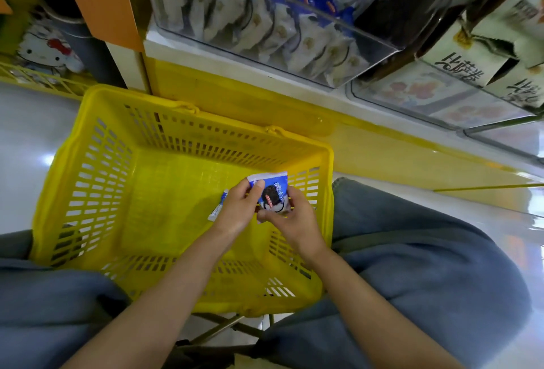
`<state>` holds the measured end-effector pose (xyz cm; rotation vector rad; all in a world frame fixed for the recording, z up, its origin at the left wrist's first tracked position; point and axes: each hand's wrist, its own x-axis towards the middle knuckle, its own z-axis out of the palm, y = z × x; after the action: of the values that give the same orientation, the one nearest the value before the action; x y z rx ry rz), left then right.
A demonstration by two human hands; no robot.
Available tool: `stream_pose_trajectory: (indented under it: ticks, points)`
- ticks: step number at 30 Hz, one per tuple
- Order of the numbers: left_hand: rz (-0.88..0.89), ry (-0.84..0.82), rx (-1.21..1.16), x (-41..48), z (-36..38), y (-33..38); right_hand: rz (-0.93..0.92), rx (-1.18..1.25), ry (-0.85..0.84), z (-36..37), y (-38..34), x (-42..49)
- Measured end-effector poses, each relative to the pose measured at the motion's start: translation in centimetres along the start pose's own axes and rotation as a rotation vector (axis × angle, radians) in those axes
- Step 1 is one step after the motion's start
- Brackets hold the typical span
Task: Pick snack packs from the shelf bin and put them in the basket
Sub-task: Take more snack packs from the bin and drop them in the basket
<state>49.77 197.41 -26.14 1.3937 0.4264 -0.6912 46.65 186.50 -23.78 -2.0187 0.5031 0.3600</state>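
A yellow plastic basket (pixel 97 180) stands on the floor between my knees, below the shelf. Over its right side both hands hold a blue and white snack pack (pixel 272 192) with a dark cookie picture. My left hand (pixel 238 209) pinches the pack's upper left edge, thumb on top. My right hand (pixel 294 218) grips its lower right side. Another blue and white pack (pixel 219 206) shows just left of my left hand, partly hidden by it. The clear shelf bin (pixel 265 53) above holds several white and blue snack packs in a row.
Cardboard cartons with printed characters (pixel 471 59) sit on the shelf at the right above another clear bin (pixel 441 103). A yellow wire rack with a cartoon cat picture (pixel 44 53) is at the left. My blue trouser legs flank the basket on a glossy floor.
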Motion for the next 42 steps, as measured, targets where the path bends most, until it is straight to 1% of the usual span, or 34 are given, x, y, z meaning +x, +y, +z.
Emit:
stream_pose_trajectory:
  ticks: [3, 5, 7, 9, 11, 14, 16, 19, 20, 22, 24, 27, 30, 34, 36, 40, 42]
  points:
    - [0.099, 0.029, 0.037, -0.6, -0.3, 2.1, -0.024, 0.142, -0.025, -0.9, -1.9, -0.4]
    - [0.17, 0.021, 0.021, -1.1, 0.1, 4.1, -0.041, 0.193, 0.039, -1.9, -3.4, -0.8]
    - [0.202, -0.002, -0.079, -1.6, 0.6, 6.3, -0.071, 0.165, 0.119, -3.2, -5.1, -1.1]
    - [0.255, -0.022, -0.148, -2.2, 1.1, 8.8, -0.152, 0.15, 0.166, -4.7, -7.0, -1.3]
    - [0.348, -0.012, -0.102, -2.6, 1.5, 11.2, -0.253, 0.137, 0.212, -6.2, -9.0, -1.5]
    - [0.552, 0.037, 0.032, -3.6, 1.1, 14.5, -0.408, 0.081, 0.307, -8.0, -12.2, -1.7]
    - [0.75, 0.092, 0.16, -4.3, 0.1, 16.6, -0.523, 0.048, 0.389, -8.8, -14.5, -1.5]
    - [1.051, 0.201, 0.46, -5.2, -1.7, 19.5, -0.678, -0.009, 0.463, -9.2, -18.0, -0.5]
    - [1.13, 0.254, 0.575, -5.3, -2.2, 20.4, -0.703, -0.028, 0.485, -9.2, -19.1, 0.0]
    - [1.244, 0.361, 0.784, -5.2, -3.3, 21.6, -0.694, -0.055, 0.525, -9.0, -21.0, 1.4]
    - [1.263, 0.439, 0.981, -4.4, -4.3, 22.5, -0.653, -0.084, 0.546, -8.7, -22.7, 3.1]
    - [1.214, 0.482, 1.234, -3.0, -5.7, 23.0, -0.609, -0.128, 0.562, -8.3, -25.0, 6.9]
    - [1.301, 0.501, 1.379, -2.6, -6.3, 22.8, -0.593, -0.148, 0.598, -7.8, -27.3, 11.5]
    - [1.39, 0.573, 1.401, -2.2, -6.6, 22.4, -0.591, -0.223, 0.666, -7.5, -30.2, 17.3]
    - [1.44, 0.58, 1.389, -1.9, -6.8, 22.3, -0.58, -0.285, 0.657, -7.2, -31.4, 19.3]
    - [1.482, 0.589, 1.359, -1.6, -6.9, 22.1, -0.6, -0.286, 0.594, -6.4, -32.6, 21.7]
    - [1.508, 0.608, 1.351, -1.3, -6.8, 22.1, -0.601, -0.329, 0.557, -6.0, -32.4, 22.4]
